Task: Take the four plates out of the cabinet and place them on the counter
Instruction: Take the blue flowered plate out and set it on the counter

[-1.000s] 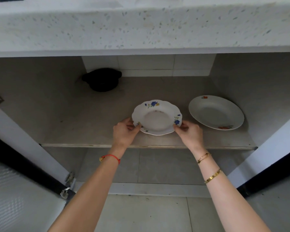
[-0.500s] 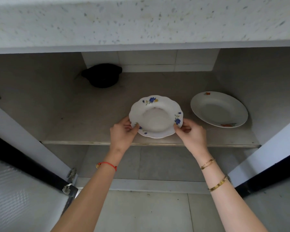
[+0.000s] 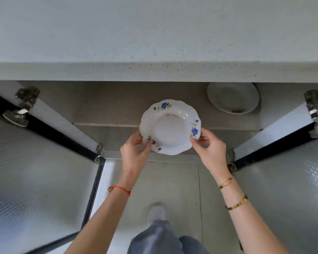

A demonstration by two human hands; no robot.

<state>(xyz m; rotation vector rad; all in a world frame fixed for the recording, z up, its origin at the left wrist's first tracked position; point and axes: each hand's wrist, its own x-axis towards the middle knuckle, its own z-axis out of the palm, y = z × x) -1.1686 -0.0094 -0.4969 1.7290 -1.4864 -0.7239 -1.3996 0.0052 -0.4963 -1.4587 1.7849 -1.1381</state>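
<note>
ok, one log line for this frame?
left hand: grips blue-flowered plate | right hand: grips same | second plate: on shelf | counter: bare where visible

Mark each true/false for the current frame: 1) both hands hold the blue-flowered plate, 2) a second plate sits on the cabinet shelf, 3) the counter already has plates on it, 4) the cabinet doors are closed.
1) Both hands hold the blue-flowered plate: true. The left hand and the right hand pinch opposite rims.
2) A second plate lies on the cabinet shelf: true. The red-flowered plate lies at the right.
3) The counter already has plates on it: false. None shows on the visible stretch.
4) The cabinet doors are closed: false. The left door and the right door stand open.
</note>
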